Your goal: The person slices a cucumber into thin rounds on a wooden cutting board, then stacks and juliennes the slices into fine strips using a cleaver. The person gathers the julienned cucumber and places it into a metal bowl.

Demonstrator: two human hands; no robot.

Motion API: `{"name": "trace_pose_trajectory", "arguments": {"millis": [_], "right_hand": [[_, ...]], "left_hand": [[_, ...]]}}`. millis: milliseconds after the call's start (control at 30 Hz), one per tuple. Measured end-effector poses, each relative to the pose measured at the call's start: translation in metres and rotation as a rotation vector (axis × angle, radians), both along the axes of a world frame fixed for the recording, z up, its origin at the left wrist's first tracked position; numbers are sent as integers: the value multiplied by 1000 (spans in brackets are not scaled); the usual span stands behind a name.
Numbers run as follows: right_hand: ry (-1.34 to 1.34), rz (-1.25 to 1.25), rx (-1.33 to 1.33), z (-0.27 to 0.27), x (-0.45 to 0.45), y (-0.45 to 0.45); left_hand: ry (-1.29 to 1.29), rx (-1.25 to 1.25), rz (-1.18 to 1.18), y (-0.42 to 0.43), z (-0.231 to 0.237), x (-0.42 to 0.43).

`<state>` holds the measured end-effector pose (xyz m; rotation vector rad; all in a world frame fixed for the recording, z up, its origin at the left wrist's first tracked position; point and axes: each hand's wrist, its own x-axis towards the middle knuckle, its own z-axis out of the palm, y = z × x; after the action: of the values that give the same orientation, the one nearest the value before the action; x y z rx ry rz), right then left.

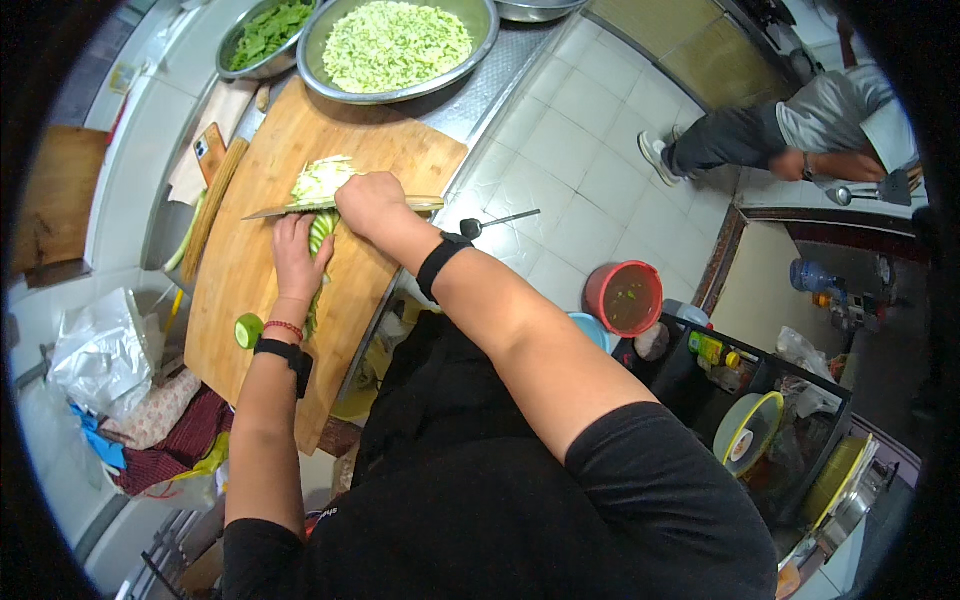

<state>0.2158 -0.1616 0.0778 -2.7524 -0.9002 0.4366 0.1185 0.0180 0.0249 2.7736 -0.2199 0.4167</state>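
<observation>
My right hand [373, 201] grips a kitchen knife [281, 211], whose blade lies across the row of cut vegetable, with the handle end showing past my fist. My left hand [295, 255] holds overlapping green slices [324, 223], apparently zucchini, with its fingertips close to the blade. Beyond the knife lies a heap of pale green shreds [324, 178]. All of this rests on a large wooden cutting board [382, 142]. A cut zucchini end piece [248, 331] sits near my left wrist. More slices lie partly hidden beside that wrist.
A metal basin [307, 56] of shreds and a bowl [259, 69] of green leaves stand beyond the board. Left are a phone [210, 154] and a straw brush [214, 210]. A ladle [499, 222] and red bucket [624, 298] appear right; another person [780, 127] is farther off.
</observation>
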Motion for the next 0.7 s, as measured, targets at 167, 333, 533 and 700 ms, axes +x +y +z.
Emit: {"name": "trace_pose_trajectory", "arguments": {"millis": [167,333,533,700], "right_hand": [[-24,4,9,-1,-5,0],[-89,-49,42,-2,-10,-1],[-107,-58,-18,-9,-14,5],[-21,-135,-35,-10,-16,11]], "left_hand": [[106,70,-36,2,15,-10],[253,126,8,5,33,-22],[22,2,170,-7,44,-39],[39,281,-11,-14,56,-25]]}}
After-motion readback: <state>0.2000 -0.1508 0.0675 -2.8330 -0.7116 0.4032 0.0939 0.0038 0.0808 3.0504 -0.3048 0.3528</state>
